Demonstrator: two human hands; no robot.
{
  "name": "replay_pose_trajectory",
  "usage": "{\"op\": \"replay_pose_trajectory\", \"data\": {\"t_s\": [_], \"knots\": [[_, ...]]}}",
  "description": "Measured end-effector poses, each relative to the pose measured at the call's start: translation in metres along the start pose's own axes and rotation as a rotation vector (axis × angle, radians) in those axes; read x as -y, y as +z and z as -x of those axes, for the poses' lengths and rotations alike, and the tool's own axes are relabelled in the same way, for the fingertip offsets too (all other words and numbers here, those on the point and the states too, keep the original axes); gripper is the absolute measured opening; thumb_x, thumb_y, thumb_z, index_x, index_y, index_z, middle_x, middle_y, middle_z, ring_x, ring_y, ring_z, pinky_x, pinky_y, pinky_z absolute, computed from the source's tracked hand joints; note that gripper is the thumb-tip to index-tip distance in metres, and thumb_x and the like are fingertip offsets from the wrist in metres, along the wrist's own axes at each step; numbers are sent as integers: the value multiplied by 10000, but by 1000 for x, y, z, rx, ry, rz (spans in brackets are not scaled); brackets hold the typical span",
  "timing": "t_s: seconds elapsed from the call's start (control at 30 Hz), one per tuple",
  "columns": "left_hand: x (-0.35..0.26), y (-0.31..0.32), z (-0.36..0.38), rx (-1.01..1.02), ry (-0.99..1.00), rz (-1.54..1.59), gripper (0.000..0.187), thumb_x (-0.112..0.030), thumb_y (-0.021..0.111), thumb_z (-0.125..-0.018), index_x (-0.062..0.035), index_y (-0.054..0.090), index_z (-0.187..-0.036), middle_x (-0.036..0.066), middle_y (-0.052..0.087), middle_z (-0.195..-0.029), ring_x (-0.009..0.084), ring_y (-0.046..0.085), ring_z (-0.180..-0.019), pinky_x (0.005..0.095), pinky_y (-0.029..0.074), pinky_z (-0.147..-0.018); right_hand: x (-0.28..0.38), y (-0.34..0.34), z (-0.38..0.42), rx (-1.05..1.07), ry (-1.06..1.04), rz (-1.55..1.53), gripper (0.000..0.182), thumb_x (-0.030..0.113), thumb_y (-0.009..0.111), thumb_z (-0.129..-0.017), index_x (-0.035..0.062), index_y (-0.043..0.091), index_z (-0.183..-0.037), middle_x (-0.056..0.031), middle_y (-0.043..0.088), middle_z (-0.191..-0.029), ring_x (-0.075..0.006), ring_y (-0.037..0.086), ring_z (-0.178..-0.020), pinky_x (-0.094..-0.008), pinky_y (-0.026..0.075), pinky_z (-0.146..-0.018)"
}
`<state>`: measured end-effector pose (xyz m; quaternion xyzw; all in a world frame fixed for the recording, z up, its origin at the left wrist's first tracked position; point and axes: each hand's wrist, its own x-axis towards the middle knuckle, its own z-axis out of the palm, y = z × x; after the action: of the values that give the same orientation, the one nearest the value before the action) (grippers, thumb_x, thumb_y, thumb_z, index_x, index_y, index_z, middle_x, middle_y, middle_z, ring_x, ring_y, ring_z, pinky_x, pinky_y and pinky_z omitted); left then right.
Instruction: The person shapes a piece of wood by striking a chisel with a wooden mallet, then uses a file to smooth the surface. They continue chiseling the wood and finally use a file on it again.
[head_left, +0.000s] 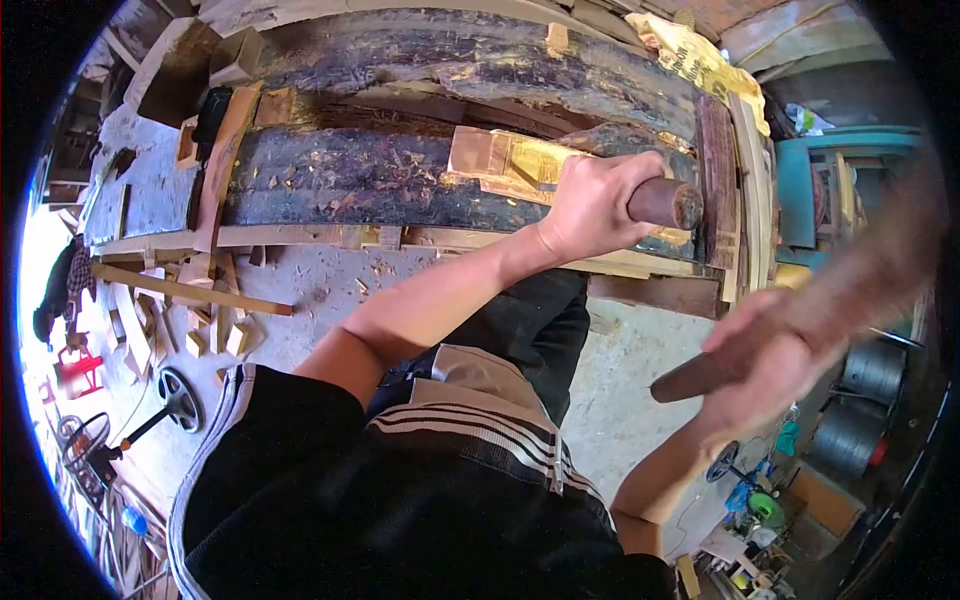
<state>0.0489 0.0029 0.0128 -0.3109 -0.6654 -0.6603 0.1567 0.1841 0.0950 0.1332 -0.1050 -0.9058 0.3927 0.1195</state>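
Observation:
My left hand (600, 205) is wrapped round the thick wooden handle of a chisel (660, 203), whose butt end points right. The chisel's blade slants left onto a pale yellow wood block (480, 153) lying on the workbench (340, 175). Cut faces and hollows show on the block; my hand hides part of it. Off to the right and lower, clear of the bench, my right hand (765, 365) grips a brown wooden mallet (860, 270). Motion blurs its raised head, while the handle's end sticks out below my fist.
Several wood offcuts (197, 340) and a long stick (190, 290) lie to the left below the bench. Upright boards (718, 180) border the bench's right end. A yellow sack (695, 60) is behind it. Metal drums (850, 435) and a teal frame (797, 190) stand at right.

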Motion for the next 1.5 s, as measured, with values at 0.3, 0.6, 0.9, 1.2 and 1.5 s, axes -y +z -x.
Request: {"op": "replay_pose_trajectory", "data": {"t_s": [0.3, 0.6, 0.9, 1.2, 1.5], "knots": [[10, -25, -29, -187, -113, 79, 270, -61, 759, -703, -47, 631, -941, 131, 710, -842, 261, 716, -775, 346, 553, -699, -9, 4, 15, -82, 47, -72, 690, 246, 628, -953, 3, 314, -1518, -123, 589, -1053, -119, 546, -668, -260, 448, -544], [13, -40, -43, -244, -268, 175, 254, -146, 785, -824, -8, 654, -992, 51, 699, -815, 80, 625, -736, 269, 527, -681, -39, 29, 40, -59, 318, -318, 695, 296, 630, -976, 25, 298, -1524, -67, 600, -883, -78, 505, -556, -218, 412, -448], [7, 2, -13, 86, 11, -60, 348, -128, 833, -713, -57, 636, -991, 124, 707, -805, 211, 729, -727, 319, 576, -670, -26, 11, 19, -162, 89, -163, 673, 207, 613, -930, 27, 331, -1514, -160, 569, -1192, -192, 573, -1032, -328, 458, -899], [-1, 7, -4, 117, 26, -71, 420, -135, 784, -651, -123, 599, -1028, 119, 674, -762, 359, 680, -704, 435, 541, -605, -2, -2, 12, -153, -83, 77, 750, 243, 653, -930, -24, 291, -1529, -188, 556, -1279, -205, 577, -952, -307, 444, -817], [0, -34, -52, -110, -274, 188, 323, -178, 805, -825, 12, 671, -1049, 49, 733, -871, 57, 620, -787, 276, 534, -724, -39, 17, 44, -189, 254, -305, 704, 279, 667, -960, 28, 311, -1513, -76, 611, -901, -83, 497, -568, -225, 407, -470]]}}
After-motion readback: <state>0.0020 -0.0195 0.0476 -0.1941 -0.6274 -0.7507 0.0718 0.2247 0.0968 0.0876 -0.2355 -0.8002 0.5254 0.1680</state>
